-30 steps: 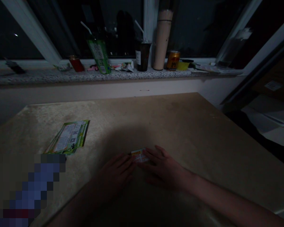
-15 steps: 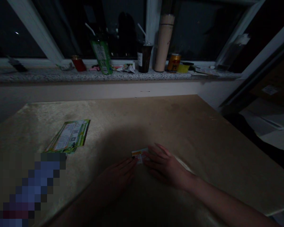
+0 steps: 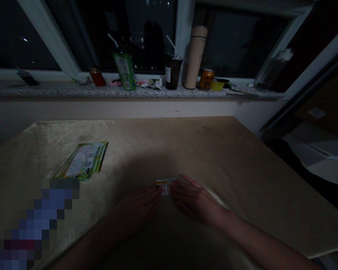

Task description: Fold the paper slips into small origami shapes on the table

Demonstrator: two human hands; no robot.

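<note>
A small printed paper point(image 3: 165, 190), pale with a yellow band along its top edge, lies on the brown tabletop. From the left, my left hand point(image 3: 142, 204) rests flat with its fingertips at the paper's left edge. My right hand point(image 3: 193, 197) lies flat over the paper's right part, fingers stretched out and the thumb side raised a little. Between the two hands the middle of the paper shows; its right part is hidden under my right fingers. Dim light makes the print unreadable.
A fanned stack of green and white leaflets point(image 3: 86, 159) lies on the left of the table point(image 3: 214, 150). A blurred-out blue patch point(image 3: 42, 213) covers the lower left. On the granite sill point(image 3: 146, 93) stand a green carton point(image 3: 124, 71), a dark cup point(image 3: 173, 73), a flask point(image 3: 195, 58) and a can point(image 3: 207, 79).
My view has tilted up slightly. My right hand has shifted a little left and flattened over the paper. My left hand has barely moved.
</note>
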